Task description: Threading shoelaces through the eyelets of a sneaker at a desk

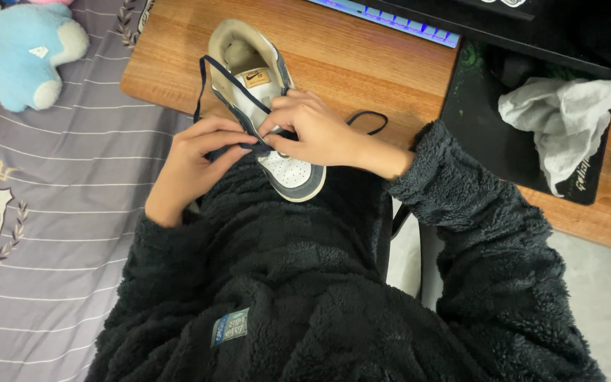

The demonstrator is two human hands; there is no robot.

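A white, tan and dark-blue sneaker (259,85) lies partly on the wooden desk (362,64), its toe pointing toward me and resting on my black fleece top. A dark-blue shoelace (206,74) loops out at the shoe's left side, and another end trails right past my wrist. My left hand (196,166) pinches the lace at the shoe's lower eyelets. My right hand (312,131) covers the middle of the shoe, its fingers pinching the same lace next to my left fingertips.
A grey striped bedspread (44,233) lies to the left with a light-blue plush toy (26,53) and a yellow one at the edge. On the right, a crumpled white cloth (563,117) rests on a black mouse pad (489,134). A keyboard (390,18) lies at the desk's far side.
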